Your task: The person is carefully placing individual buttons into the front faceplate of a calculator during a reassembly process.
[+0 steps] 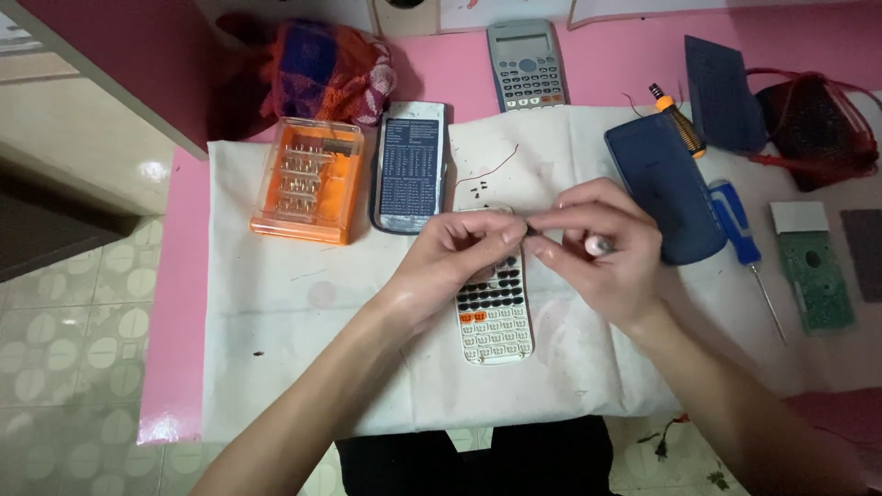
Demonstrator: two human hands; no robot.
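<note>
My left hand (457, 250) and my right hand (602, 246) meet fingertip to fingertip over a white calculator (496, 317) lying on a white cloth (294, 303). Between the fingertips sits a small dark part, too small to identify. My right hand also grips a slim tool with a silvery end (598, 245) in its palm. The calculator's upper half is hidden under my hands; its key rows show below them.
An orange bit case (308, 179), a calculator back cover (411, 165), tiny screws (478, 187), a grey calculator (525, 64), dark blue covers (663, 184), two screwdrivers (738, 225), a green circuit board (816, 280) and a pink table (175, 303) surround me.
</note>
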